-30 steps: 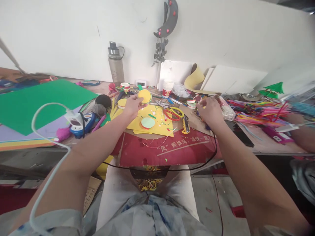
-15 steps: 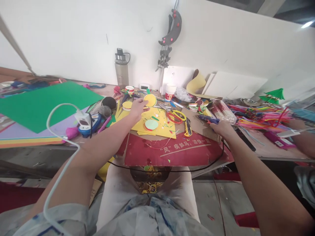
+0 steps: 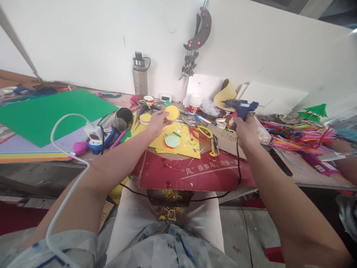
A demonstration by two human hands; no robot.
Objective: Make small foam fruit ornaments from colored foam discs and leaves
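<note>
My left hand (image 3: 158,123) pinches a yellow paper disc (image 3: 172,113) with a green tab above it, held over the cluttered table. In my right hand (image 3: 245,130) is a blue glue gun (image 3: 243,107), raised with its dark nozzle pointing left and its black cord (image 3: 239,163) hanging down. Below the disc lies yellow paper (image 3: 185,143) strewn with scraps, with a pale green disc (image 3: 172,141) on it. Scissors with red and yellow handles (image 3: 201,133) and a yellow utility knife (image 3: 214,146) lie to the right of that paper.
A red cardboard sheet (image 3: 192,175) covers the table's front edge. Green paper (image 3: 55,115) and a white plug with a cable (image 3: 95,134) are at left. A bottle (image 3: 140,76) and paper cups (image 3: 195,104) stand behind. Pipe cleaners (image 3: 301,134) and another person's arm (image 3: 347,156) are at right.
My right hand has lifted the glue gun off the cardboard and turned it upright, the cord rising with it. My left hand still holds the yellow disc in nearly the same spot.
</note>
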